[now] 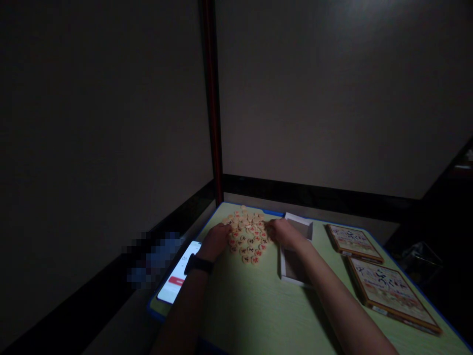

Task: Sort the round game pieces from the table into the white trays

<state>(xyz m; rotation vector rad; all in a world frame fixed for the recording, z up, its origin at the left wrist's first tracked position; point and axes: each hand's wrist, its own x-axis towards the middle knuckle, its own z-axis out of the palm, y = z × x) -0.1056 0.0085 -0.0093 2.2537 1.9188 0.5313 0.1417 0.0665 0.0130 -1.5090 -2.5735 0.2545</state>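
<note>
A heap of round wooden game pieces (248, 235) with red and black characters lies on a green table (251, 305). My left hand (216, 240) rests against the heap's left side, fingers curled onto the pieces, a dark watch on its wrist. My right hand (283, 231) presses against the heap's right side, fingers bent over the pieces. Whether either hand grips a piece is hidden. An open white box (295, 256) lies under my right forearm.
A lit phone (179, 276) lies at the table's left edge. Two flat printed game boxes (354, 242) (391, 292) sit at the right. Walls meet at a dark red post (212, 98) behind the table. The room is dim.
</note>
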